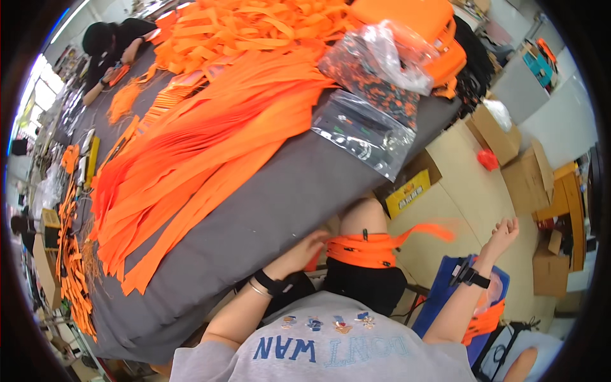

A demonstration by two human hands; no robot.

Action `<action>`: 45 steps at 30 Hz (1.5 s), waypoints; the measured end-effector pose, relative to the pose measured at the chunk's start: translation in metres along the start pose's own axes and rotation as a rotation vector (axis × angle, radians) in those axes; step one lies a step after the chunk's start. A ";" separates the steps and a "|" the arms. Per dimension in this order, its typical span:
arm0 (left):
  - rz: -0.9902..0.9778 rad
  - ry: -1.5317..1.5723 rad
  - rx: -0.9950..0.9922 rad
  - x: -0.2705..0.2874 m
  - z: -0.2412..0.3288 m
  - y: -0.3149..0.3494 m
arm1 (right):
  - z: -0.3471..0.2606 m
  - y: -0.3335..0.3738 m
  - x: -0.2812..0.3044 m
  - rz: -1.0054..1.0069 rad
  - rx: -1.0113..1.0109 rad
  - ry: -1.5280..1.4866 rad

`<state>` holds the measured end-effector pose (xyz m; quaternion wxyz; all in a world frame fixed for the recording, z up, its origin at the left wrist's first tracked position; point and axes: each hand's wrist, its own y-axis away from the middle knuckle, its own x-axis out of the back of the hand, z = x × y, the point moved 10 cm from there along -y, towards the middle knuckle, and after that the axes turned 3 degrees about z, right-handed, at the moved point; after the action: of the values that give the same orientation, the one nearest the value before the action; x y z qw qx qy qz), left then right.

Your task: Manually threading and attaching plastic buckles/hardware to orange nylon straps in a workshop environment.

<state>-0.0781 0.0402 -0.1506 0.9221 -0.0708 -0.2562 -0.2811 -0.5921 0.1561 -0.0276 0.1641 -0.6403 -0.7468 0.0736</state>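
Several orange webbing straps [359,250] with small black fittings lie across my thigh. One loose strap end stretches to the right and is blurred by motion. My left hand [307,251] is at the left end of these straps, its fingers curled on the orange webbing and partly hidden. Out to the right, my right hand [502,238] is raised with nothing in it and its fingers apart. Below it stands a blue plastic container [439,296] with more orange straps [485,321] at its side. A large pile of long orange strips [210,153] covers much of the grey-topped table [254,219].
Clear plastic bags [366,134] lie near the table's right end, beside orange cases [407,25]. A yellow-labelled box [407,191] stands under the edge. Cardboard boxes [527,178] line the right side. Another person [114,48] works at the far left.
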 end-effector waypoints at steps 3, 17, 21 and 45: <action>-0.209 0.188 -0.033 0.002 0.065 0.001 | -0.062 0.075 -0.095 -0.393 0.104 -0.059; 0.230 0.376 -0.238 0.137 0.152 0.029 | -0.254 0.397 -0.291 -1.284 1.024 -0.103; 0.434 0.231 -0.294 0.158 0.150 0.030 | -0.246 0.383 -0.274 -1.225 0.999 -0.090; 0.722 -0.553 -0.081 0.286 0.144 0.115 | -0.268 0.272 -0.173 -0.913 0.978 -0.243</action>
<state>0.1269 0.0375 0.1213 0.8546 -0.2641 -0.4403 0.0779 -0.2262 0.0051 0.1096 0.3645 -0.1003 -0.8361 0.3976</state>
